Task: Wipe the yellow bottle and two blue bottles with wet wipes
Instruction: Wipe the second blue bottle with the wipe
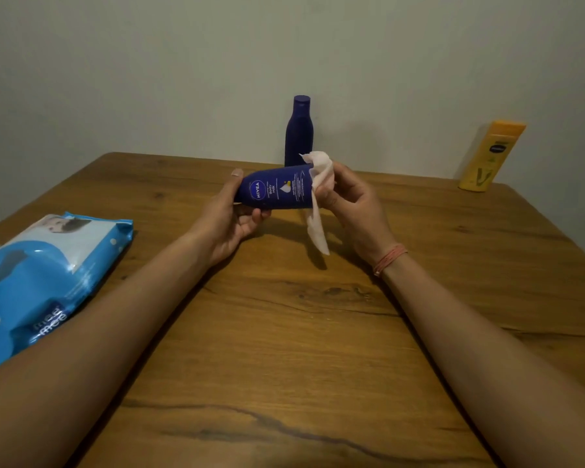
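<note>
— While your left hand point(232, 217) holds the Nivea body-milk bottle point(275, 191) on its side above the wooden table point(284, 332), why turn it flat like that?

— Probably so its far end faces your right hand point(347, 201). Your left fingers are curled under the label end and the thumb presses on top, so it's clamped firmly.

— And the right?

— Your right fingers are closed together on the wet wipe point(320, 197), bunching it over the bottle's end; a loose tail hangs below.

— Where are the others?

— The second blue bottle point(299, 131) stands upright just behind the held one, against the wall. The yellow bottle point(490, 157) stands well to the right of it, at the table's back edge. Neither is being touched.

— Wipes?

— The blue wet-wipe pack point(48, 275) lies well to the left of the held bottle, likely kept within reach for a fresh sheet.
</note>
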Motion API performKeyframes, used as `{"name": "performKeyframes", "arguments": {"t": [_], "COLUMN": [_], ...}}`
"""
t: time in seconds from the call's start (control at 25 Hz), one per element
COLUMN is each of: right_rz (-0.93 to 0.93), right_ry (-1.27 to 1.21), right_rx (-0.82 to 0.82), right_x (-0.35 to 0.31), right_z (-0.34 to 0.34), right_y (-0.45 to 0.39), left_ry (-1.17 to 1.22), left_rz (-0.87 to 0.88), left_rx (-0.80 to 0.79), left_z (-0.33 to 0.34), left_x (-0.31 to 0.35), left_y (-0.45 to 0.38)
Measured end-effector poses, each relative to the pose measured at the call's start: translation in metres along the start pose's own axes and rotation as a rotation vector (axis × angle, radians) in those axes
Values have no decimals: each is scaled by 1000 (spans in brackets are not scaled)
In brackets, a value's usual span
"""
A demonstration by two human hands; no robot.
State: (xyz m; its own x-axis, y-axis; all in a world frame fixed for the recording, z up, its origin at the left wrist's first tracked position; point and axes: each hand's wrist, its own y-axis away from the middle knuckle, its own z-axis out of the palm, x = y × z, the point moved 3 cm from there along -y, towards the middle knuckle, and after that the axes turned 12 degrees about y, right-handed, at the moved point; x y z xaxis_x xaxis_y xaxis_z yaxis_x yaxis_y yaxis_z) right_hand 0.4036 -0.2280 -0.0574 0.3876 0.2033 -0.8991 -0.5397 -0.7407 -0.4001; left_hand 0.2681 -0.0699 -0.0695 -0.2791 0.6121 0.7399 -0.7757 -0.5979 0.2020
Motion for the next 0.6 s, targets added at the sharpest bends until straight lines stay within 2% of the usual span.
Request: {"name": "performKeyframes", "arguments": {"t": [0.12, 0.28, 0.48, 0.6], "right_rz": [-27, -10, -19, -13], "right_ry": [1, 37, -1, 34], "right_rx": [-37, 87, -78, -106], "right_x": [-1, -3, -3, -3], "right_z": [4, 1, 2, 0], "right_y": [3, 5, 9, 11], "left_ry": [-65, -122, -118, -153], "left_rz": [-37, -66, -75, -74], "left_rx": [16, 40, 95, 95], "left_z": [1, 2, 4, 7], "left_x": [1, 1, 2, 1], "left_y": [1, 1, 2, 5]}}
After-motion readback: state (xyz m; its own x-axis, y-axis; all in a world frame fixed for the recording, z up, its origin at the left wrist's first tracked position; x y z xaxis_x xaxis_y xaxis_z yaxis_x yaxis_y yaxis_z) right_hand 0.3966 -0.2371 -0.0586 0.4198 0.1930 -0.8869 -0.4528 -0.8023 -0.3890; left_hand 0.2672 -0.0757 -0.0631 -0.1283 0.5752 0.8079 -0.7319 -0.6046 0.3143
